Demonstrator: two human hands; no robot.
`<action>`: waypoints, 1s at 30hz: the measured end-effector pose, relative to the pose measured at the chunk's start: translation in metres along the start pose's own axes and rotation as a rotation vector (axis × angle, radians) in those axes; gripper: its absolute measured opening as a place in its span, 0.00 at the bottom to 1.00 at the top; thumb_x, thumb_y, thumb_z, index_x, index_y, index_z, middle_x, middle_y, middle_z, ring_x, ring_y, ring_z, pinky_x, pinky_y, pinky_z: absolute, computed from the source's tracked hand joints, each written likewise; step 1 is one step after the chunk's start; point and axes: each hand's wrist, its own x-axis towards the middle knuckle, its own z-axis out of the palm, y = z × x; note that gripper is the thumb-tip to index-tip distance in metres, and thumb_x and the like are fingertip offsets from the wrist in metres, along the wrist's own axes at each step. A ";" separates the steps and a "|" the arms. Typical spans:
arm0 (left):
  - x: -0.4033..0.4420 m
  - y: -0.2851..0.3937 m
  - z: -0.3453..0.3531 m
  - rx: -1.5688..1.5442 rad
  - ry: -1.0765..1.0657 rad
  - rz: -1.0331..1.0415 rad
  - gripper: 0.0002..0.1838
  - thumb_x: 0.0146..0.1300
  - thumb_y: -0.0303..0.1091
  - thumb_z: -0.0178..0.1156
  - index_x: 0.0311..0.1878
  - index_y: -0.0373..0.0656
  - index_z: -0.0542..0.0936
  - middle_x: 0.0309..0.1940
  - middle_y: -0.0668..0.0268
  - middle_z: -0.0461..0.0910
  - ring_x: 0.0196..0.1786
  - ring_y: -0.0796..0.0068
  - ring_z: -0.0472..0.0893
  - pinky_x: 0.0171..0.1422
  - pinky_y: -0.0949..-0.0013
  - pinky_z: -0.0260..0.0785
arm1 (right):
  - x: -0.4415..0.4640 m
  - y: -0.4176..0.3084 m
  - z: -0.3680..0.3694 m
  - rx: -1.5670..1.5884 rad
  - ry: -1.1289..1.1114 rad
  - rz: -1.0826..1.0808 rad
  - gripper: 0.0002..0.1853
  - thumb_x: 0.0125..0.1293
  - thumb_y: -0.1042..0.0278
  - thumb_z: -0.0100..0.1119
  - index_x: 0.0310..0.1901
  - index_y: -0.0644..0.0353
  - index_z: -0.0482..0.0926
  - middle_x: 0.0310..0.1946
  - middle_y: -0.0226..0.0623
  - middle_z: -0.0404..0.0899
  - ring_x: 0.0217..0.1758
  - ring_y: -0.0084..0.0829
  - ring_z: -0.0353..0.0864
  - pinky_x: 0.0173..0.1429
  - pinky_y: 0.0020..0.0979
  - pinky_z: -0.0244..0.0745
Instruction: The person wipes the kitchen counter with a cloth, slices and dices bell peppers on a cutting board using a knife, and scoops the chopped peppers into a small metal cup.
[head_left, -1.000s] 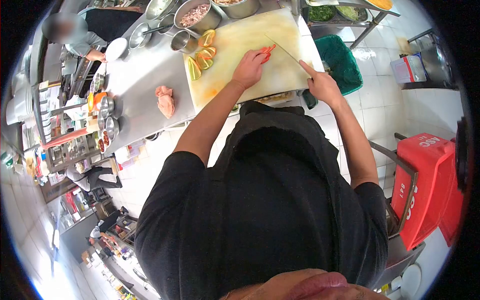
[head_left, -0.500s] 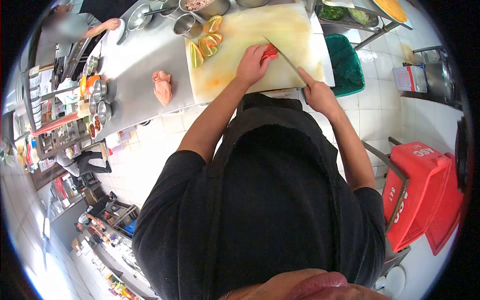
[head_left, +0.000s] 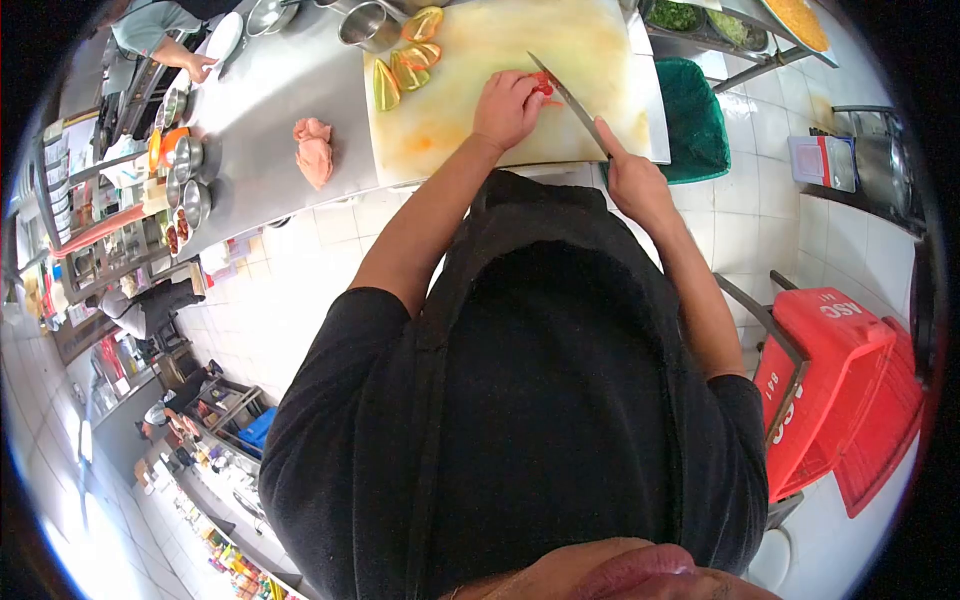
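Observation:
My left hand (head_left: 507,109) is closed on a red vegetable piece (head_left: 541,84), pressing it to the white cutting board (head_left: 450,165). Whether it is pepper or tomato I cannot tell. My right hand (head_left: 637,186) grips a kitchen knife (head_left: 570,104) with its index finger along the blade's spine. The blade slants up to the left, its upper part right beside the red piece. A thin red strip (head_left: 554,102) lies by the blade. Left of my left hand, several green-and-orange vegetable wedges (head_left: 411,72) rest on the board.
Raw pale-pink meat (head_left: 313,152) lies on the steel counter (head_left: 260,180). A metal pot (head_left: 369,28) stands behind the wedges. Beside the board's right edge is a green-lined bin (head_left: 692,125). A red crate (head_left: 825,370) sits at right. Another person's hand (head_left: 200,67) holds a white plate (head_left: 225,38).
Less of the red piece shows past my left fingers, and a thin strip now lies by the blade. My knife hand has shifted slightly. At upper left, the other person's plate has moved left.

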 end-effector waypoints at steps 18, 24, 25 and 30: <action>0.005 -0.003 0.019 0.238 -0.043 -0.061 0.04 0.58 0.36 0.64 0.36 0.52 0.83 0.41 0.67 0.80 0.48 0.58 0.79 0.50 0.53 0.72 | 0.009 -0.031 -0.028 -0.344 -0.058 -0.006 0.43 0.68 0.77 0.50 0.83 0.31 0.55 0.35 0.55 0.85 0.40 0.56 0.88 0.47 0.53 0.82; 0.007 -0.010 0.022 0.283 -0.105 -0.055 0.04 0.59 0.37 0.64 0.37 0.51 0.82 0.43 0.68 0.81 0.49 0.58 0.79 0.51 0.53 0.71 | 0.037 -0.017 -0.003 -0.255 -0.057 -0.017 0.43 0.69 0.75 0.50 0.82 0.27 0.54 0.39 0.53 0.85 0.42 0.52 0.89 0.49 0.51 0.84; 0.008 -0.010 0.020 0.268 -0.081 -0.050 0.04 0.59 0.37 0.63 0.36 0.51 0.82 0.43 0.68 0.81 0.49 0.58 0.79 0.51 0.53 0.71 | 0.038 -0.018 -0.006 -0.248 -0.058 -0.010 0.43 0.69 0.75 0.51 0.82 0.27 0.54 0.38 0.53 0.85 0.42 0.52 0.89 0.48 0.51 0.84; 0.005 -0.008 0.020 0.228 -0.068 -0.066 0.04 0.61 0.37 0.63 0.36 0.50 0.81 0.43 0.67 0.81 0.49 0.58 0.79 0.53 0.53 0.70 | 0.017 -0.031 -0.032 -0.223 -0.089 -0.001 0.45 0.67 0.76 0.51 0.83 0.29 0.54 0.35 0.56 0.85 0.40 0.55 0.88 0.48 0.54 0.81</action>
